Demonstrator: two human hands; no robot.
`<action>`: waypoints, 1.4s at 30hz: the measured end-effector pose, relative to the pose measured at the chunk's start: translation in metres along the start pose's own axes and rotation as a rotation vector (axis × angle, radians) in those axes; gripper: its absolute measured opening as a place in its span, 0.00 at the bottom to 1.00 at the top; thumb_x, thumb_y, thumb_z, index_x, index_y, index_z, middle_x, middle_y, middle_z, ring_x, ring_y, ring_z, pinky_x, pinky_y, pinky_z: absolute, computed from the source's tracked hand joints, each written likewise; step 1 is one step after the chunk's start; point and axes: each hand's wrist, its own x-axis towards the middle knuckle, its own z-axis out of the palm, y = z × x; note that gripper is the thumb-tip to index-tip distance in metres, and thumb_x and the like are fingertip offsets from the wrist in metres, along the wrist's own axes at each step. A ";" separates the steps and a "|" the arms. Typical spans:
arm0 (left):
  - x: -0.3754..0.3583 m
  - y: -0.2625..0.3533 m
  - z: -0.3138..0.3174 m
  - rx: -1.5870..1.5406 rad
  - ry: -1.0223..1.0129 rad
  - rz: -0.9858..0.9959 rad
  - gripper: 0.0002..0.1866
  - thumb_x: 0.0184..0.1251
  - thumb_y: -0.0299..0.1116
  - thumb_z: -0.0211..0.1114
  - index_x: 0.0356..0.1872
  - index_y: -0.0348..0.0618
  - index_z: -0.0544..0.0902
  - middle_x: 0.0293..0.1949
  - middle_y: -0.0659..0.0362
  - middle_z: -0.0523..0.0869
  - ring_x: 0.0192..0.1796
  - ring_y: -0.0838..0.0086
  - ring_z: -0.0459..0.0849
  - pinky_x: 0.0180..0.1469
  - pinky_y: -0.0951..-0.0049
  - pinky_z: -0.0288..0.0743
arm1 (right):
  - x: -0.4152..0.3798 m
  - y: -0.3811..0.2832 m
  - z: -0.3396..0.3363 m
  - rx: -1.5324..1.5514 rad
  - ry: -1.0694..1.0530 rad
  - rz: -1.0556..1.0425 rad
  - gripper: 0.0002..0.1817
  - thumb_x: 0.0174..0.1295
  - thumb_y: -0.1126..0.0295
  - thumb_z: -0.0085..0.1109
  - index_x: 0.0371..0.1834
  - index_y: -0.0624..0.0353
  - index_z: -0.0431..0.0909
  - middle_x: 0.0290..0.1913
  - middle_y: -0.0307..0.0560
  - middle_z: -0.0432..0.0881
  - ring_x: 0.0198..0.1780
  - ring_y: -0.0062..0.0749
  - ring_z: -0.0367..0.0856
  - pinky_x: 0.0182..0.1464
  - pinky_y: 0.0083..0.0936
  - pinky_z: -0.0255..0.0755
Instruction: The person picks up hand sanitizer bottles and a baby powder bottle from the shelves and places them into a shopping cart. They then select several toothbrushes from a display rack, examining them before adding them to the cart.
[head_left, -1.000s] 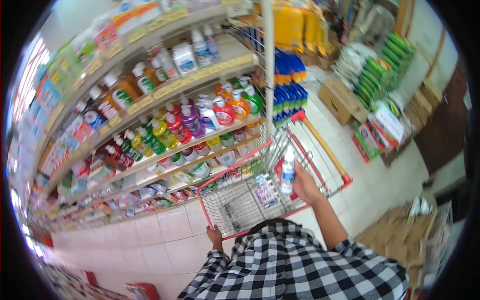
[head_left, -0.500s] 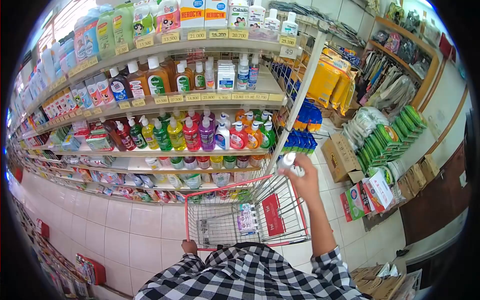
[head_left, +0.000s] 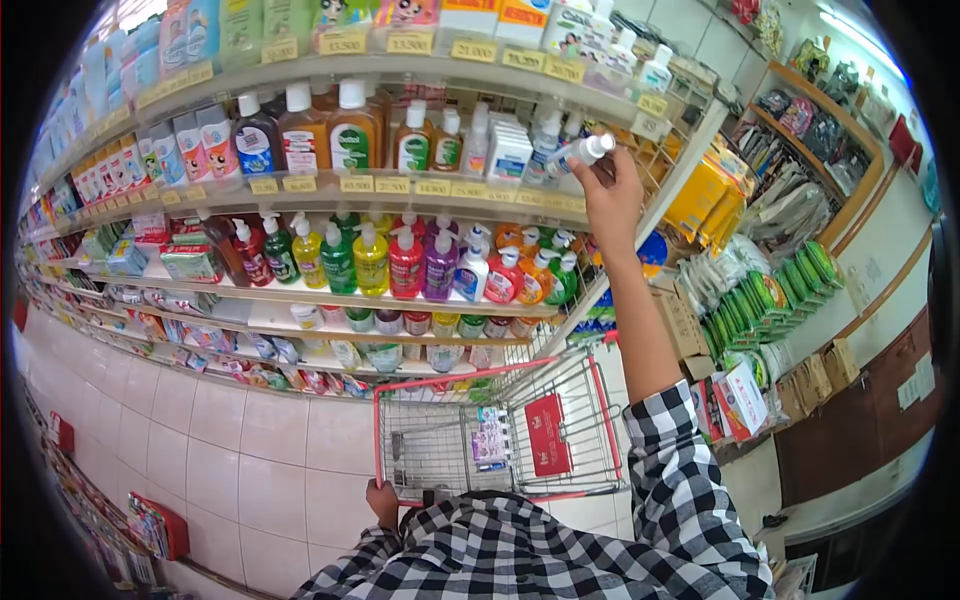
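Observation:
My right hand (head_left: 613, 190) is raised to the right end of the second shelf, fingers closed around a small clear bottle (head_left: 580, 152) with a white cap. The bottle is tilted, its cap toward the upper right. Close behind it stand similar spray bottles (head_left: 545, 135) and white boxes (head_left: 509, 150). Low down, my left hand (head_left: 382, 500) is wrapped round the red handle at the near left corner of the shopping cart (head_left: 432, 383). Inside the cart lies a pack with purple and white print (head_left: 490, 440).
Brown antiseptic bottles (head_left: 352, 130) line the same shelf, with coloured pump bottles (head_left: 406, 265) one level below. A shelf post (head_left: 690, 160) and wire side panel stand right of my hand. Beyond are cardboard boxes (head_left: 682, 320) and stacked green packs (head_left: 765, 300).
My right hand has risen from above the cart to the second shelf, carrying the small bottle. The view has shifted closer to the shelves. My left hand stays on the cart handle.

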 end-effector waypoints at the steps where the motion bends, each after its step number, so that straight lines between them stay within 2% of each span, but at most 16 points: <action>1: 0.009 -0.005 0.008 -0.013 0.012 0.003 0.12 0.51 0.28 0.60 0.35 0.31 0.81 0.29 0.41 0.84 0.34 0.48 0.83 0.39 0.57 0.75 | 0.002 0.006 0.004 -0.021 0.000 0.022 0.20 0.54 0.70 0.71 0.46 0.69 0.76 0.40 0.52 0.83 0.43 0.35 0.83 0.48 0.27 0.75; 3: 0.008 -0.016 0.010 0.015 0.042 -0.029 0.13 0.50 0.28 0.61 0.36 0.31 0.81 0.31 0.41 0.84 0.36 0.49 0.84 0.42 0.57 0.75 | 0.003 0.010 0.006 -0.162 -0.006 0.067 0.22 0.53 0.69 0.72 0.47 0.70 0.76 0.41 0.52 0.83 0.42 0.34 0.83 0.48 0.28 0.76; 6: 0.014 -0.020 0.014 -0.017 0.002 -0.031 0.14 0.49 0.28 0.61 0.37 0.31 0.82 0.31 0.42 0.84 0.37 0.49 0.84 0.43 0.58 0.75 | 0.008 0.020 0.012 -0.145 -0.038 0.140 0.23 0.52 0.69 0.72 0.48 0.70 0.77 0.40 0.52 0.84 0.42 0.34 0.83 0.47 0.27 0.76; 11: 0.013 -0.011 0.013 -0.074 -0.011 -0.015 0.10 0.51 0.27 0.60 0.33 0.31 0.80 0.26 0.45 0.83 0.30 0.52 0.82 0.35 0.59 0.74 | 0.015 0.032 0.017 -0.178 -0.079 0.151 0.25 0.53 0.65 0.71 0.51 0.69 0.78 0.39 0.51 0.86 0.39 0.31 0.84 0.45 0.26 0.76; 14: 0.015 -0.009 0.012 -0.061 -0.027 -0.018 0.10 0.51 0.27 0.60 0.33 0.31 0.80 0.25 0.44 0.83 0.29 0.53 0.82 0.35 0.60 0.74 | 0.021 0.031 0.018 -0.169 -0.135 0.169 0.24 0.54 0.64 0.71 0.50 0.69 0.79 0.38 0.51 0.86 0.38 0.31 0.84 0.44 0.26 0.76; 16: 0.019 -0.009 0.014 -0.040 0.003 0.004 0.10 0.52 0.27 0.60 0.34 0.32 0.81 0.26 0.44 0.83 0.30 0.53 0.82 0.35 0.59 0.74 | 0.024 0.041 0.020 -0.160 -0.160 0.199 0.26 0.53 0.63 0.72 0.51 0.70 0.79 0.37 0.51 0.86 0.38 0.30 0.84 0.44 0.25 0.76; 18: 0.022 -0.003 0.011 0.000 -0.073 -0.064 0.14 0.48 0.27 0.66 0.37 0.31 0.82 0.30 0.45 0.85 0.34 0.58 0.85 0.40 0.63 0.76 | 0.024 0.046 0.023 -0.233 -0.153 0.207 0.28 0.52 0.62 0.72 0.52 0.71 0.78 0.36 0.51 0.86 0.37 0.30 0.85 0.43 0.25 0.77; 21: 0.023 -0.003 0.013 0.003 -0.068 -0.029 0.14 0.49 0.28 0.66 0.37 0.31 0.82 0.30 0.46 0.85 0.35 0.56 0.85 0.41 0.61 0.76 | 0.024 0.049 0.025 -0.207 -0.162 0.214 0.30 0.51 0.61 0.73 0.52 0.71 0.78 0.35 0.52 0.86 0.37 0.30 0.85 0.43 0.25 0.77; 25: 0.025 0.001 0.016 -0.011 -0.042 0.008 0.12 0.51 0.27 0.64 0.36 0.31 0.82 0.29 0.46 0.85 0.34 0.55 0.85 0.40 0.61 0.76 | 0.025 0.039 0.026 -0.223 -0.168 0.210 0.30 0.51 0.60 0.72 0.52 0.71 0.78 0.35 0.52 0.86 0.36 0.31 0.85 0.42 0.26 0.77; 27: 0.026 0.007 0.014 -0.016 -0.054 -0.002 0.12 0.51 0.27 0.64 0.36 0.31 0.82 0.29 0.45 0.85 0.34 0.55 0.85 0.40 0.61 0.76 | 0.026 0.030 0.025 -0.236 -0.227 0.257 0.29 0.54 0.65 0.71 0.55 0.73 0.76 0.40 0.52 0.86 0.41 0.29 0.84 0.46 0.24 0.77; 34: 0.032 0.007 0.016 0.016 -0.100 -0.016 0.11 0.52 0.28 0.63 0.36 0.33 0.82 0.27 0.47 0.85 0.31 0.57 0.84 0.36 0.61 0.75 | 0.027 0.039 0.024 -0.264 -0.227 0.263 0.28 0.55 0.64 0.71 0.54 0.72 0.76 0.40 0.52 0.86 0.42 0.29 0.84 0.46 0.24 0.77; 36: 0.032 0.005 0.019 0.000 -0.079 0.012 0.11 0.52 0.28 0.63 0.36 0.33 0.82 0.27 0.48 0.85 0.31 0.57 0.84 0.36 0.62 0.75 | 0.026 0.039 0.027 -0.224 -0.194 0.217 0.26 0.52 0.61 0.71 0.51 0.68 0.80 0.36 0.51 0.87 0.38 0.30 0.85 0.44 0.26 0.77; 40: 0.037 -0.006 0.022 -0.023 -0.101 -0.001 0.12 0.53 0.28 0.63 0.38 0.33 0.82 0.27 0.48 0.85 0.31 0.60 0.84 0.36 0.63 0.76 | 0.025 0.036 0.027 -0.203 -0.200 0.223 0.26 0.53 0.62 0.71 0.50 0.68 0.80 0.37 0.51 0.86 0.39 0.29 0.85 0.45 0.25 0.77; 42: 0.035 -0.001 0.019 -0.024 -0.101 0.004 0.11 0.52 0.28 0.63 0.35 0.32 0.81 0.27 0.47 0.84 0.31 0.57 0.84 0.37 0.61 0.75 | 0.024 0.036 0.027 -0.203 -0.198 0.216 0.25 0.53 0.63 0.71 0.51 0.68 0.79 0.38 0.50 0.86 0.40 0.28 0.84 0.45 0.25 0.77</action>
